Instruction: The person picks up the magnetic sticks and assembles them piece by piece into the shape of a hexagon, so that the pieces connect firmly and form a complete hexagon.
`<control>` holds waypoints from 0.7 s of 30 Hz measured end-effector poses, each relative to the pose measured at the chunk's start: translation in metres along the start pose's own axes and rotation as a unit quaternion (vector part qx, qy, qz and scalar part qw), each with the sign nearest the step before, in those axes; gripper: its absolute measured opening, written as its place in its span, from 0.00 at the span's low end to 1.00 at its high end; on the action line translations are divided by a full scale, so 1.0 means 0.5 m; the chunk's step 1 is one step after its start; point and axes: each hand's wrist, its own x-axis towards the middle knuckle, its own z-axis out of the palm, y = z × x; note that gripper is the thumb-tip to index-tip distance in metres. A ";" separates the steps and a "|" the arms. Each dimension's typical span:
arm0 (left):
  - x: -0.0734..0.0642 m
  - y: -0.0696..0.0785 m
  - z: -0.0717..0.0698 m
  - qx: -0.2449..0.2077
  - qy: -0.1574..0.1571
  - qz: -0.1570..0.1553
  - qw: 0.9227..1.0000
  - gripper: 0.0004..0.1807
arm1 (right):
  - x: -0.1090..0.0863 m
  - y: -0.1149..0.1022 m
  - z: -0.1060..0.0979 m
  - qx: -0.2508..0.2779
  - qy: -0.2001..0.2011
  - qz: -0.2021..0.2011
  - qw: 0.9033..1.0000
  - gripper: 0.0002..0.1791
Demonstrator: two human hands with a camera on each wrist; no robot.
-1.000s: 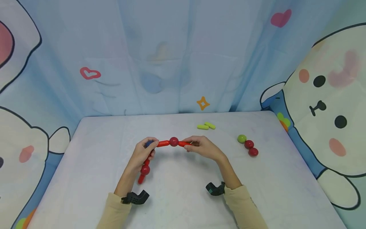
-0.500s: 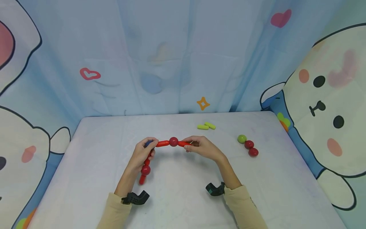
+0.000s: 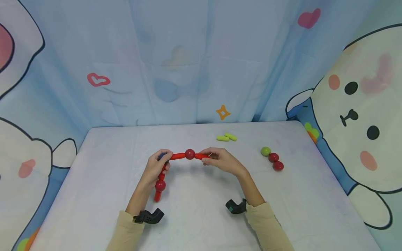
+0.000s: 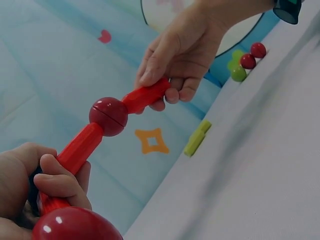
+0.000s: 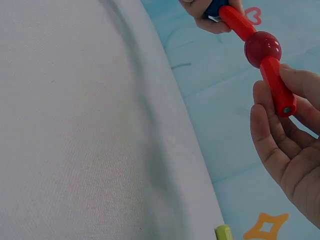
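Observation:
A bent chain of red sticks and dark red balls is held above the table between both hands. My left hand (image 3: 157, 167) grips it at the corner, round a blue ball (image 3: 162, 156) that the fingers partly cover. From there one red stick (image 3: 178, 156) runs to a dark red ball (image 3: 190, 154). Beyond that ball, my right hand (image 3: 221, 161) pinches another red stick (image 5: 278, 87), whose free end shows a small metallic spot. Below the left hand hangs the other leg, with a dark red ball (image 3: 160, 185) and a red stick (image 3: 157, 196) at its end.
Two yellow-green sticks (image 3: 223, 138) lie near the back edge of the white-covered table (image 3: 194, 216). On the right sit a green ball (image 3: 265, 151) and two dark red balls (image 3: 278, 166) in a row. A printed blue curtain (image 3: 182, 69) stands behind.
The hanging leg of the chain has swung slightly to the right. Both hands keep their hold and have hardly moved.

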 end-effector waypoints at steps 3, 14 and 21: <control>0.001 0.001 -0.001 -0.003 -0.001 -0.001 1.000 0.16 | 0.000 -0.001 0.000 -0.001 -0.002 0.002 1.000 0.18; -0.001 0.003 0.001 -0.010 0.004 0.005 1.000 0.13 | -0.002 -0.008 0.002 0.008 -0.015 -0.012 1.000 0.18; -0.001 0.005 0.003 0.019 0.013 -0.010 1.000 0.15 | -0.001 -0.006 0.002 0.002 -0.010 -0.017 1.000 0.18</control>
